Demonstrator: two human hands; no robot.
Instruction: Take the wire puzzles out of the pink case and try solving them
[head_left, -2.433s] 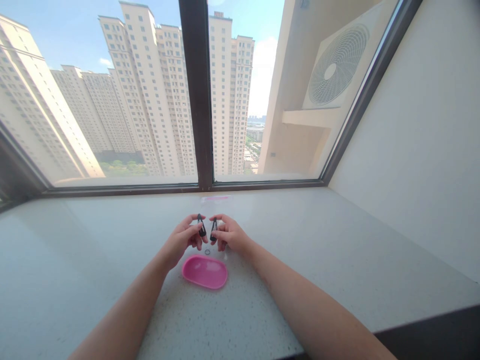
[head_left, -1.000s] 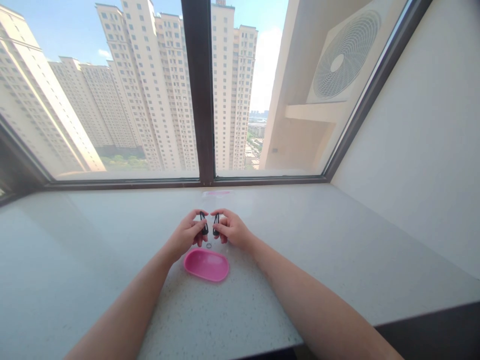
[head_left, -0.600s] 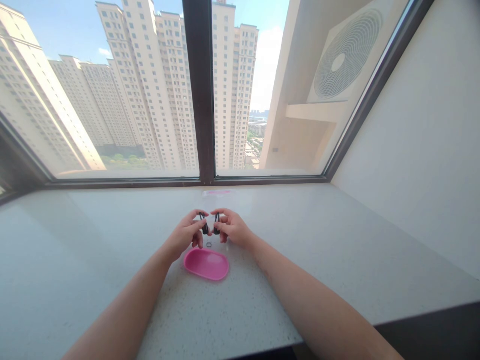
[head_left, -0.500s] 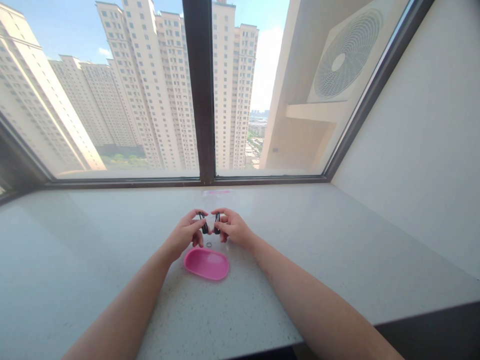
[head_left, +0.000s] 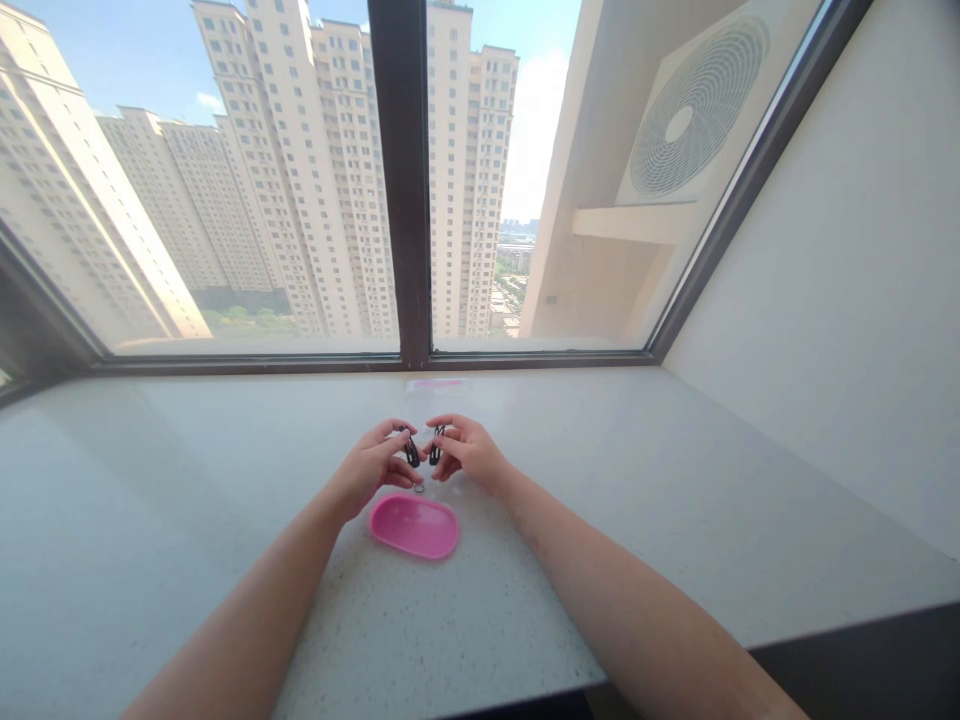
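Between the thumb and fingers of my left hand (head_left: 379,462) is a black hair clip (head_left: 411,451). My right hand (head_left: 468,449) pinches another black clip (head_left: 436,446), and the two clips stand upright a small distance apart. Just below my left fingertips a small ring (head_left: 418,488) lies on the pale speckled sill (head_left: 435,630). A pink oval dish (head_left: 414,526) sits nearest me, in front of both hands, with nothing visible inside it.
Behind my hands, near the window frame (head_left: 337,367), lies a clear plastic bag with a pink strip (head_left: 439,383). A white wall (head_left: 840,300) bounds the sill on the right. The sill's dark front edge (head_left: 525,703) runs along the bottom.
Both clips have turned slightly in my fingers. The lower fingers of my left hand have stretched toward the ring. The dish has not moved.
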